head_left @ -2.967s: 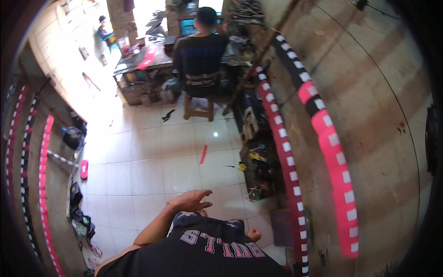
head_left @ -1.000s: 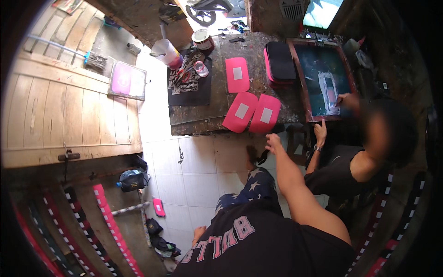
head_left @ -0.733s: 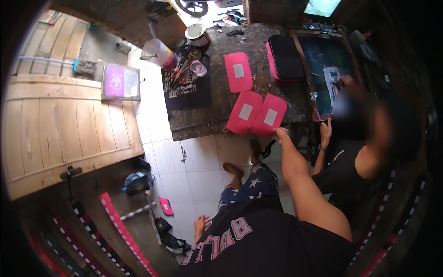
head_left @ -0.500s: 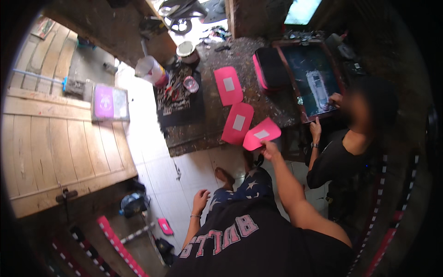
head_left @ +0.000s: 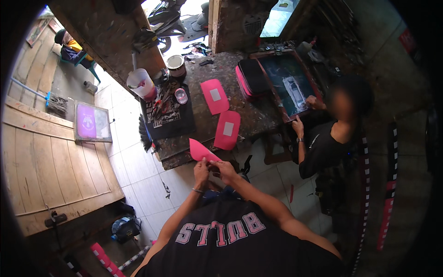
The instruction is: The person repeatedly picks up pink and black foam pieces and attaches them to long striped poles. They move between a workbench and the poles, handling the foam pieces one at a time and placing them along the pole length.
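Nearest the camera, the person's two forearms come up from the lower edge and meet just short of the desk edge, where the left hand [head_left: 201, 167] and the right hand [head_left: 224, 169] both pinch the lower corner of a pink sheet piece [head_left: 200, 150]; each hand is closed on it, fingers bunched at the same spot, so the piece stands up and leans left over the desk edge rather than lying flat, which looks like a grip for lifting or turning it over. Just beyond, on the dark worn desk [head_left: 249, 115], two more pink pieces lie flat, each with a pale square patch in the middle: the nearer pink piece [head_left: 228, 130] close to the desk edge, the farther pink piece [head_left: 214, 96] a little up and left of it, apart from one another, seemingly laid out singly so nothing overlaps. To their left a black printed mat [head_left: 177, 121] carries tools and a small clear cup [head_left: 181, 95], with a pink-stained plastic jug [head_left: 140, 84] and a round tin [head_left: 176, 65] behind it, all within reach of the work. Farther right sits a stack of pink-edged dark pieces [head_left: 251, 77], and beside it a framed printing screen [head_left: 290, 83], on which a seated co-worker [head_left: 330, 134] rests both hands. Off to the left, a smaller screen with a purple panel [head_left: 91, 122] leans by the wooden boards on the floor.
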The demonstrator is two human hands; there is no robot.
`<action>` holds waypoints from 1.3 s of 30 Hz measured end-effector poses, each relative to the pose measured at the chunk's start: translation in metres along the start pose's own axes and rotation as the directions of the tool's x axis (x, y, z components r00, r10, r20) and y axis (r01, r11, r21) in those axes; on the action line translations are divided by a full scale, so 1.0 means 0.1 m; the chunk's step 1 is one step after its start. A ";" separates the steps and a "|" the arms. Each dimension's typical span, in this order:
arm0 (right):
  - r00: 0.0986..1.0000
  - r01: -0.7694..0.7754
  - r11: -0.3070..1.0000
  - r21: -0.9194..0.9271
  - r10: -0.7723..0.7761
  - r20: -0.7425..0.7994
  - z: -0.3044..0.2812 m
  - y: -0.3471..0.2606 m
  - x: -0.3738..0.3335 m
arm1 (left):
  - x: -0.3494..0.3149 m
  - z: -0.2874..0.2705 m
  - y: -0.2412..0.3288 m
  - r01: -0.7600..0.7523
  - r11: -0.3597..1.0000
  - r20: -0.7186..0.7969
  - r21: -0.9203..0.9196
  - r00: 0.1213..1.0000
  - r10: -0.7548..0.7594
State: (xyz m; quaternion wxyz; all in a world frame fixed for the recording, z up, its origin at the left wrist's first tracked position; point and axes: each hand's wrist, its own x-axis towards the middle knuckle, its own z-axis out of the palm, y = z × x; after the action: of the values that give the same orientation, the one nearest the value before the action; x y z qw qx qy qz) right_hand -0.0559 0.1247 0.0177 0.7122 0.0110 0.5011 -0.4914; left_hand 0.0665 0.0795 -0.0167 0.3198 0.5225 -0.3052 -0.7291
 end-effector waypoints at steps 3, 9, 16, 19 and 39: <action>0.966 -0.075 0.906 -0.417 0.169 0.194 0.07 -0.38 -0.25 | 0.13 -0.35 0.17 -0.146 0.959 -0.069 -0.243 0.989 0.133; 0.980 0.179 0.496 -0.850 -0.164 0.111 -0.80 -0.86 0.59 | -0.22 -0.67 1.21 -0.067 0.866 0.095 -0.495 0.987 0.131; 0.892 0.243 -0.187 -0.952 -0.342 0.295 -0.88 -1.29 1.72 | -0.67 -0.59 1.34 -0.072 0.637 -0.017 -0.768 0.996 0.092; 0.867 0.276 -0.383 -0.882 -0.297 0.400 -0.82 -1.27 2.23 | -0.89 -0.46 1.23 -0.140 0.546 -0.083 -0.826 0.988 0.128; 0.716 0.512 -0.754 -0.412 0.110 0.689 -0.68 -1.69 2.37 | -1.25 -0.26 0.68 -0.094 0.747 -0.270 -0.658 0.956 -0.117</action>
State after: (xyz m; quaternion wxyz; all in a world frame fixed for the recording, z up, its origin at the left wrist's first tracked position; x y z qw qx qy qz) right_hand -0.2198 -0.0916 -0.1076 0.1509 -0.8741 0.4589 0.0514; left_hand 0.1322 0.1332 0.1001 0.5217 0.4785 0.0281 -0.7057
